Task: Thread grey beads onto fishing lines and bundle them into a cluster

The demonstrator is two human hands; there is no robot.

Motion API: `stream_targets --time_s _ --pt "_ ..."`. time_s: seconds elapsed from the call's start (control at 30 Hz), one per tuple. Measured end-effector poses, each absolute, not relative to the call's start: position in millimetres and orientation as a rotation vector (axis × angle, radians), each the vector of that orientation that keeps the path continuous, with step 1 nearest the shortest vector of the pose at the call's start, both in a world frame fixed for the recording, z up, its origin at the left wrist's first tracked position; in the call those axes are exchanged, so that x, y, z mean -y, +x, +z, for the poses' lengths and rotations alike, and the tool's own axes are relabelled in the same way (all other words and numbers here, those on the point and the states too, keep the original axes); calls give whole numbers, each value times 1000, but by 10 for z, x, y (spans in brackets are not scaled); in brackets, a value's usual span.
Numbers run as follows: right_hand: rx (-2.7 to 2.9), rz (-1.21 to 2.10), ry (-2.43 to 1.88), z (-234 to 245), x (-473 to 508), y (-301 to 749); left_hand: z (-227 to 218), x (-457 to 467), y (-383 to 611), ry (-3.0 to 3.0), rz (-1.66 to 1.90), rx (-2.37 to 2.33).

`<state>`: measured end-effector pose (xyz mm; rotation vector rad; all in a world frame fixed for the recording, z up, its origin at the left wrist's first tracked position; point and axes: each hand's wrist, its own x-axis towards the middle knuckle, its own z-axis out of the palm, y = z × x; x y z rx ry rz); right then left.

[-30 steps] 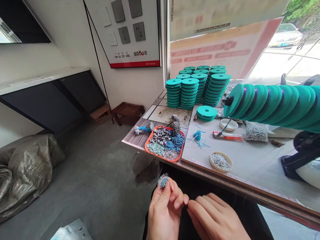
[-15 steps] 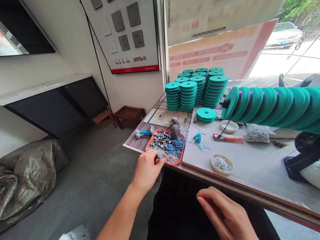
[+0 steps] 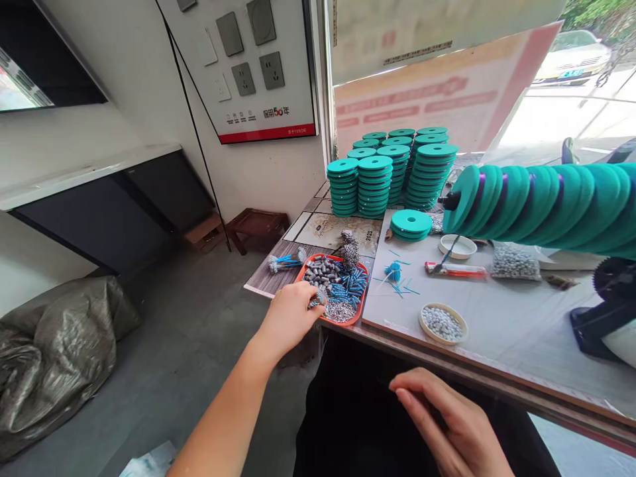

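Observation:
My left hand [image 3: 291, 315] is closed at the near left edge of an orange tray [image 3: 358, 317]. Between its thumb and fingers sits a small bundle with a grey-blue beaded head [image 3: 322, 295]; the rest of it is hidden. Grey metal sinkers [image 3: 322, 270], blue ribbed pieces [image 3: 348, 288] and tiny silver bits [image 3: 339, 311] fill the tray. Over my dark-clothed lap, my right hand [image 3: 447, 417] has thumb and forefinger pinched together. Whatever they may hold is too fine to make out.
Behind the tray stand stacked green foam spools [image 3: 375, 189]. More spools fill a rod [image 3: 541, 205] at the right. A dish of grey beads [image 3: 444, 324], a red-and-white cutter [image 3: 460, 269] and a blue bundle [image 3: 394, 271] lie on the board. Blue-stemmed bundles [image 3: 285, 262] rest left.
My left hand has moved slightly up and left, reaching farther over the tray's edge with the bundle. My right hand stays pinched in nearly the same place.

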<state>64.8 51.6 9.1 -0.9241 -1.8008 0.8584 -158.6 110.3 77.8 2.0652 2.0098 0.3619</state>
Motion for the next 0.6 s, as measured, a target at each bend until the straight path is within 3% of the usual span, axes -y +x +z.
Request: stream_targets --time_s 0.33,0.6 --pt "1535 1221 -1026 234 -671 734 883 -1219 -1561 2178 121 -1912" --pt "1277 1511 -1100 330 -698 699 930 -1245 -1601 2056 267 -1823"
